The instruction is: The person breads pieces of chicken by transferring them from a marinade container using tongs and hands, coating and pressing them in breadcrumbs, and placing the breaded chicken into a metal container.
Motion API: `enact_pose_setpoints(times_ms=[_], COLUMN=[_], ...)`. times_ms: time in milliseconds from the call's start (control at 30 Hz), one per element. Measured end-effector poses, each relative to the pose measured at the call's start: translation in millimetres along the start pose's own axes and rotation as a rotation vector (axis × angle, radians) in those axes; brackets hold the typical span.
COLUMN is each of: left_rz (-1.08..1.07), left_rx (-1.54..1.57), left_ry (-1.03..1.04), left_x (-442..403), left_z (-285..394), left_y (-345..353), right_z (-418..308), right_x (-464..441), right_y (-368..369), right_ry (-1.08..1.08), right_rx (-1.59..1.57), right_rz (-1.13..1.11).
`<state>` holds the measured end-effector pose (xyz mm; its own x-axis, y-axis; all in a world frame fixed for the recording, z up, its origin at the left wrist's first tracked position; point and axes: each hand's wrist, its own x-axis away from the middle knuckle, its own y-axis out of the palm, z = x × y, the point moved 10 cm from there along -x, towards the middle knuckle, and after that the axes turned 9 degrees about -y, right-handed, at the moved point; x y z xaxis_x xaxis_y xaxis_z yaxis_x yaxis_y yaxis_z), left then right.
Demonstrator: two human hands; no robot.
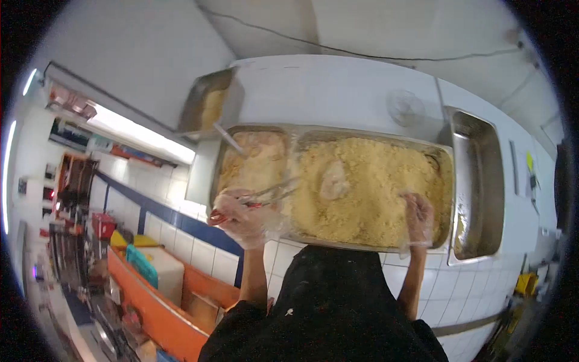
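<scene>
My left hand [242, 218], in a clear plastic glove, is closed round metal tongs [278, 192] with red on the handle. The tongs' arms point right, over the edge between two metal pans. In the left pan [217, 175] lie pale, wet-looking pieces, probably raw meat. A wide pan [373, 246] of yellowish breading [374, 205] is to the right, and one pale, coated piece [333, 180] rests on that breading. My right hand [418, 218], also gloved, hovers at this pan's right side. Its fingers are curled together; what they hold, if anything, is hidden.
A utensil handle [228, 139] sticks out of the left pan. Behind it stands a smaller metal container [205, 102] with yellowish contents. An elongated metal pan [479, 187] sits at the right. A clear round bowl or lid [405, 107] lies on the white counter [325, 84]. An orange bin [163, 301] stands lower left.
</scene>
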<state>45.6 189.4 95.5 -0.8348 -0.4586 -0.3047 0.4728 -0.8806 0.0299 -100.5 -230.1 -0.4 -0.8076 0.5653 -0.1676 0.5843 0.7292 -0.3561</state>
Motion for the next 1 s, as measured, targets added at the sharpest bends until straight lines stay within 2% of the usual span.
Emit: enact_pose_setpoints(times_ms=[67,100,133,200,267,333,433,500,567,600,667,700,733,800,833,933,967,1000], left_rz=[0.05,0.069,0.096,-0.014,-0.009,-0.132,-0.16,-0.215,-0.093,-0.084,-0.136,0.019,0.005,0.08,0.183,0.23,0.236,0.368], left_rx=[-0.087,-0.261,-0.289,-0.295,-0.392,-0.183,-0.191,-0.186,-0.472,-0.471,-0.937,-0.768,-0.761,-0.673,-0.622,-0.57,-0.569,-0.48], left_ry=[0.018,0.185,0.2,-0.054,-0.011,-0.226,-0.233,-0.224,-0.1,-0.104,0.101,0.209,0.216,-0.208,-0.093,0.013,0.014,-0.017], left_x=[-23.7,-34.0,-41.1,-54.8,-53.6,-42.8,-35.4,-43.9,-61.3,-69.4,-79.7,-79.0,-82.7,-98.0,-107.1,-134.2,-138.9,-140.7], left_z=[20.6,32.4,38.9,19.8,12.6,-18.6,-23.6,-37.3,-55.3,-68.8,-88.7,-67.1,-63.3,-80.3,-68.1,-46.9,-41.4,-34.6], left_y=[-33.9,-48.9,-61.4,-62.9,-65.0,-54.2,-35.7,-21.0,-6.3,-3.5,18.2,12.8,17.3,-11.1,-19.8,-34.3,-32.5,-43.2], right_z=[16.4,22.0,30.5,61.7,64.8,69.0,71.2,64.5,30.4,18.8,22.8,22.8,23.3,26.6,27.8,33.2,30.8,21.6], right_x=[-1.8,-1.9,-1.9,0.6,0.4,3.3,5.5,7.4,4.6,1.4,-1.4,-2.2,-2.3,3.5,5.2,2.6,0.9,-1.3], right_y=[2.7,4.6,11.1,6.0,9.2,7.1,9.0,12.8,23.6,29.6,31.9,33.6,32.4,26.0,25.2,29.2,32.2,35.4], right_ry=[-0.058,-0.06,-0.064,0.142,0.127,0.118,0.124,0.131,0.127,0.116,0.102,0.096,0.1,0.146,0.151,0.161,0.115,0.07], right_rx=[-0.05,-0.065,-0.093,-0.106,-0.137,-0.157,-0.103,-0.216,-0.166,-0.123,-0.113,-0.1,-0.1,-0.181,-0.177,-0.146,-0.158,-0.17], right_rz=[-0.025,-0.065,-0.095,-0.004,0.016,0.044,0.037,0.12,0.045,-0.02,-0.06,-0.089,-0.073,0.027,0.025,-0.004,-0.014,-0.02])
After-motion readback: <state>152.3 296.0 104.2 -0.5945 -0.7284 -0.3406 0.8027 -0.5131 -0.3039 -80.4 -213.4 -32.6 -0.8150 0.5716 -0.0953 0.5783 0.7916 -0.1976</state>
